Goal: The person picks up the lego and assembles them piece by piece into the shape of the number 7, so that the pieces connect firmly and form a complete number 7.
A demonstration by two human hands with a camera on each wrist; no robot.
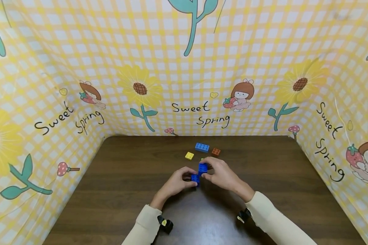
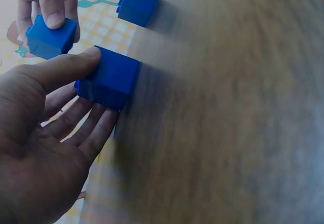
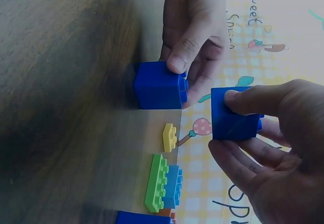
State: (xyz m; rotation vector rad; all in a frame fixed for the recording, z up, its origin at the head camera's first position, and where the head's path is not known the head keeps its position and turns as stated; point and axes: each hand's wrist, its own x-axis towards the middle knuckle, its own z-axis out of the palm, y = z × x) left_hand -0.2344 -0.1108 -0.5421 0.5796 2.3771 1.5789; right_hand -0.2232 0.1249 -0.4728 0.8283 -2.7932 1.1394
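Note:
My left hand (image 1: 190,177) pinches a dark blue square brick (image 1: 195,178) between thumb and fingers; in the left wrist view this brick (image 2: 109,82) rests on the brown table (image 1: 125,190). Just right of it and slightly higher, my right hand (image 1: 207,168) grips a second blue brick (image 1: 203,167). The right wrist view shows that second brick (image 3: 235,113) lifted off the table, a small gap apart from the left hand's brick (image 3: 159,84). The studs of both bricks point sideways in the wrist views.
Behind the hands lie a flat blue brick (image 1: 201,147), a small orange brick (image 1: 216,151), a yellow brick (image 1: 189,156) and a green brick (image 3: 157,182), mostly hidden in the head view. A yellow checked cloth (image 1: 184,68) walls the table on three sides.

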